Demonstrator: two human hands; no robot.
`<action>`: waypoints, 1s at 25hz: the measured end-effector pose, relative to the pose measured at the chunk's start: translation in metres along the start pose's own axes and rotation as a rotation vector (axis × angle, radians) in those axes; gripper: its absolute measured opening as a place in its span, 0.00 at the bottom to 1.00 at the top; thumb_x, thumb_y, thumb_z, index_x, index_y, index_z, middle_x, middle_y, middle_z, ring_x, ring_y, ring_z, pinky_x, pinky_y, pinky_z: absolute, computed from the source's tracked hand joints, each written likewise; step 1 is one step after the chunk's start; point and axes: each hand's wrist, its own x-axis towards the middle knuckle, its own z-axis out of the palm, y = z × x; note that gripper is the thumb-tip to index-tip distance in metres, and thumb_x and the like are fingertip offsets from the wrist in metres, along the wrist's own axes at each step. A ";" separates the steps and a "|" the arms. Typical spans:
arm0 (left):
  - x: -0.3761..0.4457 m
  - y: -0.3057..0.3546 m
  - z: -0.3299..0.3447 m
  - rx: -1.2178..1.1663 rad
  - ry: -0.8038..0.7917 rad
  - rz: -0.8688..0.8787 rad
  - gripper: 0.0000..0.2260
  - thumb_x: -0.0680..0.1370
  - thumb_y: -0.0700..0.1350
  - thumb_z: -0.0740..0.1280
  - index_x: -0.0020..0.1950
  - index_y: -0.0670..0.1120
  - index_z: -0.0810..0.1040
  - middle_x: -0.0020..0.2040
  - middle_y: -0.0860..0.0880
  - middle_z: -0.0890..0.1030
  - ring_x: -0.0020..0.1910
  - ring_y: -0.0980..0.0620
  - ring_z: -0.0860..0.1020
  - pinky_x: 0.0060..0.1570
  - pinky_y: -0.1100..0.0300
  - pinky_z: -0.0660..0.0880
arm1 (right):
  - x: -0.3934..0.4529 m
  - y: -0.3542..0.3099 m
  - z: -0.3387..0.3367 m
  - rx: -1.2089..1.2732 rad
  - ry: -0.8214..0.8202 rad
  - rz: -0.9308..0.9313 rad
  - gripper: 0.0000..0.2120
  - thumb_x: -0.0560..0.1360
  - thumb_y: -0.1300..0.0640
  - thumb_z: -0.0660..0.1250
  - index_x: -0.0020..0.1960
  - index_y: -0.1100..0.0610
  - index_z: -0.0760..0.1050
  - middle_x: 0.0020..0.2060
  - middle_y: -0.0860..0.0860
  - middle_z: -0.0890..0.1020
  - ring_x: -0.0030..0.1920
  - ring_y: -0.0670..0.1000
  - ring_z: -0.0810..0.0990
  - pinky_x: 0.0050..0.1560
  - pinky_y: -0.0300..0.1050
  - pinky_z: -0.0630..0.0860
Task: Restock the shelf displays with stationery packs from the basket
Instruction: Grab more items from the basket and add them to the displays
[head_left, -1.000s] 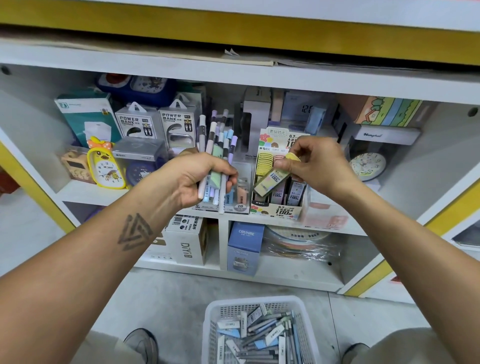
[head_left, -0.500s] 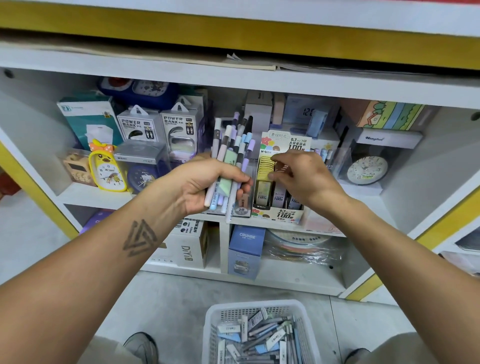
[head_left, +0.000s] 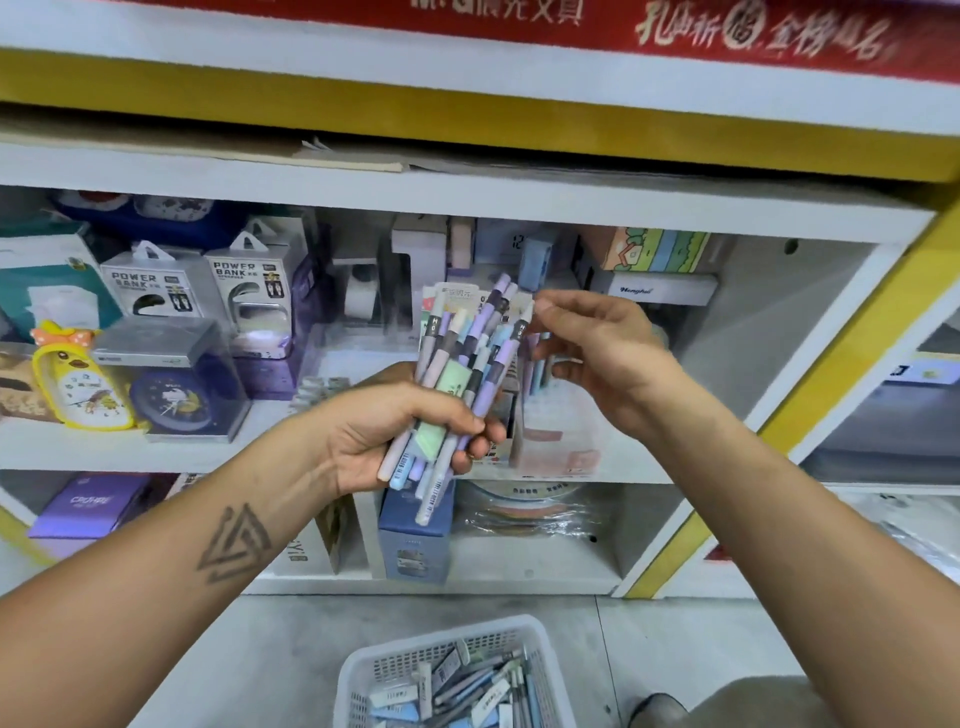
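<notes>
Bundle of pastel pens (head_left: 462, 379), held in front of the middle shelf (head_left: 156, 449); its long axis runs steeply upward, tips leaning slightly right and away from the viewer, lower ends pointing down toward the floor. The left hand (head_left: 400, 431) grips the bundle around its lower half, fingers (head_left: 480, 434) curled across the barrels. The right hand (head_left: 587, 348) pinches the upper tip of the rightmost pen (head_left: 511, 345) between thumb and forefinger, the remaining fingers loosely spread beside the bundle. Behind the bundle stands a printed display box (head_left: 457, 296), partly hidden. To the left on the same shelf: two power bank boxes (head_left: 208, 286), a yellow duck clock (head_left: 78, 384) and a dark blue clock (head_left: 174, 402) in a clear case. Below, on the floor, a white perforated basket (head_left: 363, 670) contains further stationery packs (head_left: 462, 691) lying at mixed angles.
</notes>
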 end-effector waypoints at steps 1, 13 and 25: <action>0.003 -0.001 0.002 0.000 -0.022 -0.004 0.13 0.68 0.29 0.68 0.52 0.37 0.78 0.44 0.36 0.82 0.36 0.47 0.79 0.31 0.60 0.78 | 0.001 -0.001 -0.004 0.029 0.021 0.021 0.09 0.79 0.57 0.69 0.58 0.60 0.80 0.42 0.54 0.86 0.34 0.50 0.81 0.31 0.40 0.74; 0.026 -0.009 0.012 0.013 -0.151 -0.082 0.13 0.70 0.29 0.66 0.53 0.35 0.78 0.45 0.35 0.81 0.36 0.47 0.79 0.32 0.61 0.78 | 0.012 -0.008 -0.032 0.378 0.278 -0.008 0.01 0.78 0.70 0.65 0.48 0.66 0.75 0.31 0.57 0.81 0.27 0.49 0.77 0.29 0.39 0.76; 0.017 0.002 -0.004 -0.090 0.036 0.100 0.21 0.66 0.29 0.70 0.58 0.36 0.81 0.45 0.35 0.81 0.36 0.46 0.79 0.31 0.59 0.78 | 0.020 0.021 -0.052 -0.711 0.301 -0.403 0.06 0.78 0.61 0.68 0.49 0.51 0.73 0.40 0.52 0.85 0.43 0.52 0.85 0.49 0.54 0.81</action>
